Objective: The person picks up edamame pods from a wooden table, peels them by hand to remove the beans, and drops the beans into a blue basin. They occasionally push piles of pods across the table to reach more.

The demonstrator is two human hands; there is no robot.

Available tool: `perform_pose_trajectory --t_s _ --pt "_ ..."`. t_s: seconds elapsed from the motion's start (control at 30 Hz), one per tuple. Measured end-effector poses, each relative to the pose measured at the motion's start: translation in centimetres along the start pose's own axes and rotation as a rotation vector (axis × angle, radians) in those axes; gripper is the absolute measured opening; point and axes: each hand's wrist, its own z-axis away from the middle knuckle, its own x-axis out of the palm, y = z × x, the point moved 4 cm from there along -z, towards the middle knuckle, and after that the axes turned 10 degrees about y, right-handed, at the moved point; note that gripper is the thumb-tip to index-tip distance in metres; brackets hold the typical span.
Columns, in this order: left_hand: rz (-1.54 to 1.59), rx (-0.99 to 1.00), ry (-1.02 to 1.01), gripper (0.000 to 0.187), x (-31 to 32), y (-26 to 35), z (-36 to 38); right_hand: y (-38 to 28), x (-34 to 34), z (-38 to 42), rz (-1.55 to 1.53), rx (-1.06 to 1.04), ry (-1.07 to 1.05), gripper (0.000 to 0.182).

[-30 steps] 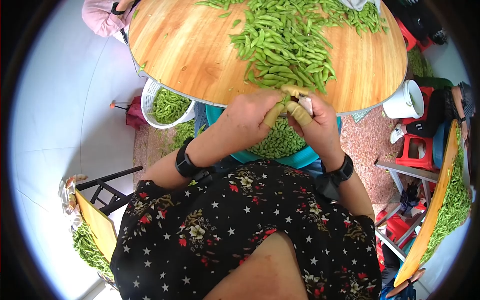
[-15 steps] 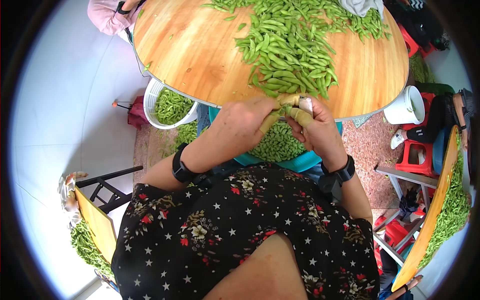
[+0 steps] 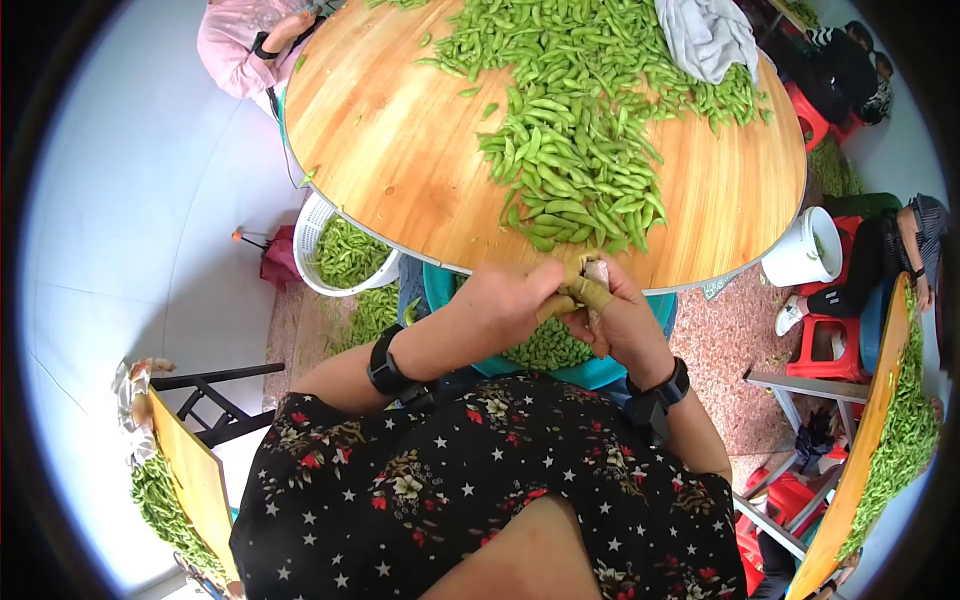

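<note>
My left hand (image 3: 508, 303) and my right hand (image 3: 628, 322) meet just in front of the table edge, fingers pinched together. Yellowish covers wrap some fingertips, and a whitish strip shows along my right hand's fingers. I cannot tell what the fingers hold between them. Below my hands sits a turquoise basin (image 3: 432, 287), with small green beans (image 3: 548, 347) in it, partly hidden by my hands. Just beyond them, a heap of green soybean pods (image 3: 565, 150) spreads over the round wooden table (image 3: 400, 170).
A grey cloth (image 3: 708, 40) lies on the pods at the far right. Left of the table stands a white basket (image 3: 312, 235) of pods; to the right, a white bucket (image 3: 797, 252) and red stools (image 3: 829, 347). Other people sit at the far left and right.
The view has shifted, so the table and my hands appear lower. My hands remain pinched together in front of the table edge, with the fingers slightly rearranged.
</note>
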Motion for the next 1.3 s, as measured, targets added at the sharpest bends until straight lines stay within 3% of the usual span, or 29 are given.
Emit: perform_pose_trajectory --t_s 0.07,0.13,0.27,0.37,0.4,0.53,0.6,0.7,0.93,1.0,1.1,1.23,1.3 --pt "0.015 0.061 0.011 0.032 0.1 0.1 -0.1 -0.2 -0.4 0.3 0.022 0.009 -0.014 0.022" --pt "0.267 -0.064 0.089 0.033 0.0 0.1 -0.3 -0.9 -0.6 0.4 0.209 0.017 -0.007 0.022" --pt "0.379 -0.076 0.102 0.031 -0.1 -0.6 -0.5 -1.1 -1.1 0.0 0.187 -0.068 0.020 0.022" --pt "0.600 -0.447 0.034 0.025 -0.3 -0.9 -0.3 -1.2 -0.8 0.1 0.159 -0.063 -0.041 0.025" --pt "0.604 -0.456 0.026 0.025 -0.3 -0.9 -0.2 -1.1 -0.8 0.1 0.153 -0.052 -0.035 0.025" --pt "0.536 -0.467 0.045 0.024 -0.4 -1.1 -0.4 -1.1 -0.1 0.3 0.142 -0.089 -0.024 0.023" --pt "0.415 -0.220 0.136 0.024 -0.7 -0.4 -0.8 -1.4 0.0 0.3 0.111 -0.033 0.014 0.020" --pt "0.290 -0.106 0.162 0.024 -0.9 0.0 -0.8 -0.4 -0.6 -0.6 -0.010 -0.055 -0.077 0.019" --pt "0.178 0.064 0.178 0.029 -1.5 0.3 -0.5 -0.8 -0.1 -0.1 0.108 -0.037 -0.072 0.021" --pt "0.035 0.005 0.079 0.025 -1.6 0.7 -0.5 -0.6 -0.1 -0.2 0.251 -0.106 -0.081 0.023" --pt "0.004 -0.015 -0.024 0.025 -1.5 1.1 -0.5 -1.1 0.7 0.7 0.231 -0.058 -0.077 0.023" --pt "0.100 -0.086 -0.012 0.020 -2.9 1.0 0.0 0.0 -0.4 0.1 0.247 -0.094 -0.047 0.019" --pt "-0.296 -0.098 -0.288 0.018 -5.0 -0.2 1.5 0.4 -1.2 0.3 0.474 -0.104 -0.111 0.015"
